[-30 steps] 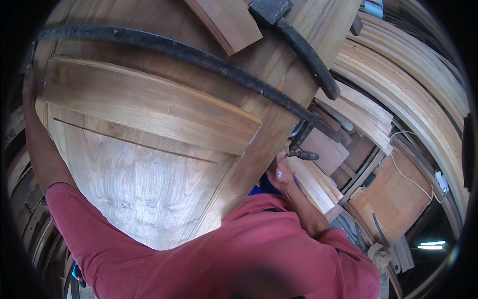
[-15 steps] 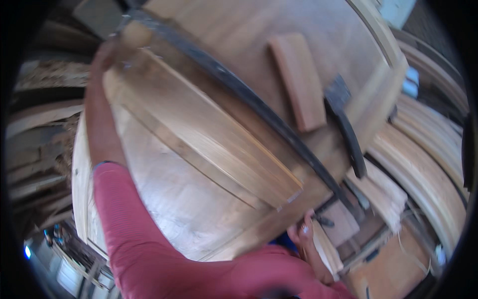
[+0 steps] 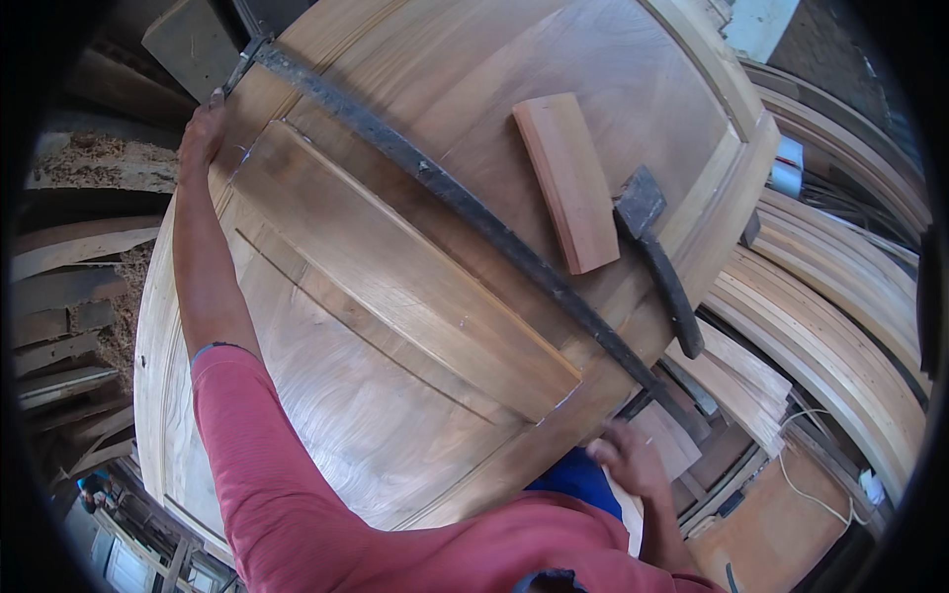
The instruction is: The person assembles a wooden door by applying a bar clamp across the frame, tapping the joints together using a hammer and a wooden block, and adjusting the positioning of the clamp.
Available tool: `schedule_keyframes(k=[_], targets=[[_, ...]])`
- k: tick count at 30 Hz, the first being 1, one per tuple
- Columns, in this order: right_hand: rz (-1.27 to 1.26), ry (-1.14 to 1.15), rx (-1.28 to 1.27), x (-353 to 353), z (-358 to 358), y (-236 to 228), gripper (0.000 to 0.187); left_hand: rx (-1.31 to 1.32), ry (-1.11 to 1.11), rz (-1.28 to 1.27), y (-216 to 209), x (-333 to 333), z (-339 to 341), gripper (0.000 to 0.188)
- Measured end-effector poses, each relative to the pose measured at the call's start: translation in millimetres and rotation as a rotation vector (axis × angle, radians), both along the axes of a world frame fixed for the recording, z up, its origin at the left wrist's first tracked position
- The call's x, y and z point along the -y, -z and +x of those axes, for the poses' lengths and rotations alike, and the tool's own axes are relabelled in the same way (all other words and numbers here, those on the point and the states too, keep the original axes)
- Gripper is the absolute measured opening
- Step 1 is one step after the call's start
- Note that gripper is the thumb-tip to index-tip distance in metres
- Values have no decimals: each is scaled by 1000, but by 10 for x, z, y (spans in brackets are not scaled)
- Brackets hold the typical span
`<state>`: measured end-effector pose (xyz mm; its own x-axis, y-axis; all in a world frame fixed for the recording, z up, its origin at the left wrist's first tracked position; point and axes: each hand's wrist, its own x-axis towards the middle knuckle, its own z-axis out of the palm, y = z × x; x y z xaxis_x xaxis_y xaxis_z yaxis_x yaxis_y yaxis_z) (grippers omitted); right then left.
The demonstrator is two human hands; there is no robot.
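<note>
A long dark metal bar clamp [image 3: 425, 173] lies diagonally across a wooden door panel [image 3: 316, 385]. My left hand [image 3: 204, 133] is at the panel's far left edge, its fingers closed by the clamp's far jaw. At the near edge, next to the clamp's lower end, my right hand [image 3: 630, 460] has curled, slightly blurred fingers; what they hold is hidden. A raised wooden strip [image 3: 405, 277] runs beside the bar, with whitish marks at its ends. To the right of the bar, a reddish wood block [image 3: 568, 183] and a dark-handled hammer [image 3: 657, 257] rest on the panel.
Stacked curved-looking boards [image 3: 811, 316] fill the right side. Stacked timber [image 3: 69, 296] with shavings lies at left. Below right are a brown board [image 3: 771, 524] and a pale cord [image 3: 786, 455]. A small blue-and-white container [image 3: 787, 166] stands beyond the panel's right edge.
The view has shifted and sharpened. My left hand remains at the clamp's far end. My right hand has turned and its fingers have shifted beside the clamp's near end. The block and hammer stay on the panel.
</note>
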<state>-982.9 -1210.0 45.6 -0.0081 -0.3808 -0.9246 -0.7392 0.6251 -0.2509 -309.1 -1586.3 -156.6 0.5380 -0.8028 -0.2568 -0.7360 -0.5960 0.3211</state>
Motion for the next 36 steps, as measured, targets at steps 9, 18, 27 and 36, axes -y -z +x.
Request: schedule_keyframes(k=[9, 18, 27, 36], targets=[[-1092, -637, -453, 2562, 1192, 783, 81, 99, -105, 19, -260, -163, -153, 71], [-1362, -456, -387, 2970, 1213, 911, 60, 117, -32, 82, -340, -149, -182, 70], [-393, -511, -219, 263, -329, 138, 27, 95, 24, 38, -157, -139, -82, 71], [-478, -467, -303, -959, -591, 549, 52, 130, -79, 12, -27, -95, 18, 76]])
